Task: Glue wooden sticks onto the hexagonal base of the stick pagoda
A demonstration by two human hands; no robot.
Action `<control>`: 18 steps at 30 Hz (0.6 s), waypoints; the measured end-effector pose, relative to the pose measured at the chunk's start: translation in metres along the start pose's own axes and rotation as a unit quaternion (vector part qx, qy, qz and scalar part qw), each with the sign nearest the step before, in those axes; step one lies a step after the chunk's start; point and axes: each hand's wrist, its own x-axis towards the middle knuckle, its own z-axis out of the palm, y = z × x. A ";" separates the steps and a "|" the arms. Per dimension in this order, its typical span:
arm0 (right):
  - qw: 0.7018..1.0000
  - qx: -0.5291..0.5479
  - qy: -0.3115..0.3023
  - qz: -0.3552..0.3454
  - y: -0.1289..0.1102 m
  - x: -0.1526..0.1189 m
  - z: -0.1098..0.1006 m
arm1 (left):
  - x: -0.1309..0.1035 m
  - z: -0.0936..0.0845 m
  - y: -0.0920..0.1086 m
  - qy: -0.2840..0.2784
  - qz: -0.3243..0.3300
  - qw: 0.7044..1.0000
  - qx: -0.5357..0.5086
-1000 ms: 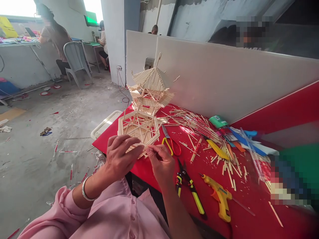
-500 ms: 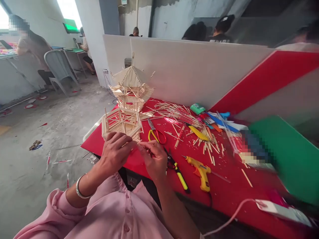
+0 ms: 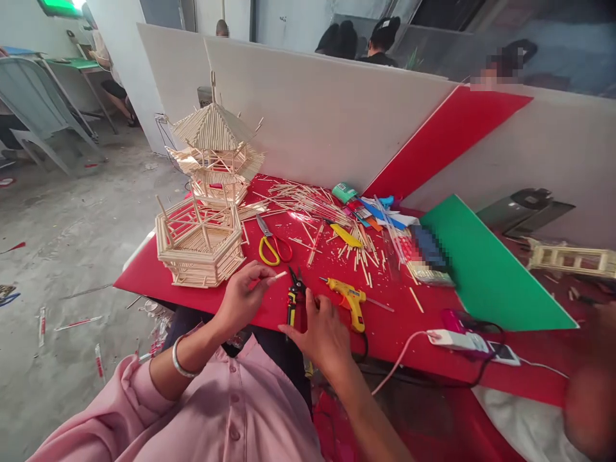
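My left hand is closed in a pinch on a short pale wooden stick, which points to the right. My right hand is spread over the near table edge, thumb and fingers apart around the handles of the black-and-yellow cutting pliers; whether it touches them is hard to see. Beyond the left hand stands a wooden-stick pagoda model, with an open hexagonal stick base in front of it. Scissors with one yellow and one red handle lie behind the pliers.
A yellow glue gun lies right of the pliers on the red tabletop. Loose sticks and a yellow cutter knife are farther back. A green board, a white power strip and another person's blurred arm are at right.
My hands, together before at the hexagonal base, have come apart. The left keeps a short stick; the right has moved to the pliers and spread. The view has turned right.
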 end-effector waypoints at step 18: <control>0.624 0.732 -0.272 0.030 0.006 -0.028 -0.009 | 0.028 0.017 -0.028 0.000 -0.246 0.946 -0.212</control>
